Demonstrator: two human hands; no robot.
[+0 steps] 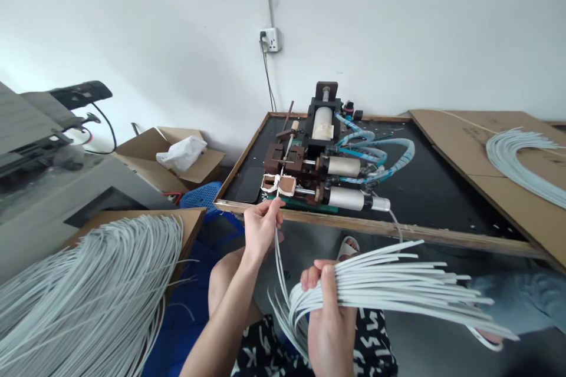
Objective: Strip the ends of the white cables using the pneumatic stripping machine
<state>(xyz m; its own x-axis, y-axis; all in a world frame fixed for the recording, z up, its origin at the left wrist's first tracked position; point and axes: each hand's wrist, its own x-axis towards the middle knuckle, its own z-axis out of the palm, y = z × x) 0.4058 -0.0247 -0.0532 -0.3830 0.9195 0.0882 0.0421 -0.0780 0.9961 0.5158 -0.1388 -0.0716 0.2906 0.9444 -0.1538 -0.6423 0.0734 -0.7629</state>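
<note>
My left hand (262, 225) is closed in a pinch on a single white cable (277, 259) at the table's front edge. That cable's end runs up between the two pale-lined jaws (287, 185) of a pneumatic clamping machine (322, 123). Lower down, my right hand (329, 306) is wrapped round a thick bundle of white cables (398, 288). The bundle's loose ends fan out to the right, and its other side bends down over my lap. Blue and clear air hoses (380, 150) loop from the machine's cylinders.
On the left, a large heap of white cables (88, 288) lies on cardboard beside a grey machine (44, 188). An opened carton (172, 159) stands behind a blue stool (201, 194). Another cable bundle (522, 165) rests on flat cardboard (469, 135) at right. A wooden rim (398, 231) edges the black tabletop.
</note>
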